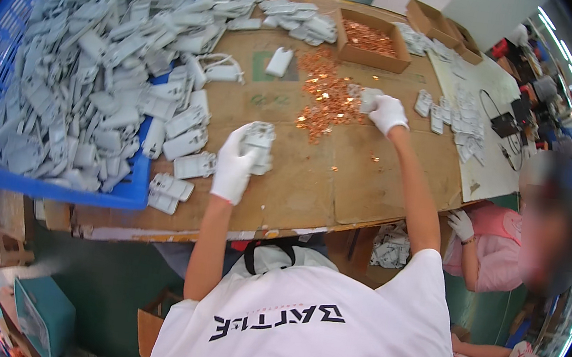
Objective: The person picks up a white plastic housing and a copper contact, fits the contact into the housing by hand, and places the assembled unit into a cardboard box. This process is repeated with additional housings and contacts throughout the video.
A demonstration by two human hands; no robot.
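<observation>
My left hand (pixel 233 171), in a white glove, is closed round a few white plastic casings (pixel 259 148) held just above the cardboard-topped table. My right hand (pixel 388 115), gloved too, reaches to the right edge of a spread pile of small copper-coloured metal pieces (pixel 328 98). Its fingers are pinched on a small pale piece (pixel 369 99) whose kind I cannot make out. One white casing (pixel 279 62) lies by itself left of the copper pile. More loose casings (pixel 187 131) lie left of my left hand.
A blue plastic basket (pixel 134 192), heaped with white casings, takes up the left. Behind the copper pile stands a cardboard box (pixel 373 59) of copper pieces. Small white parts (pixel 466 122) lie on the right. A co-worker's gloved hand (pixel 461 225) rests by the table's right edge.
</observation>
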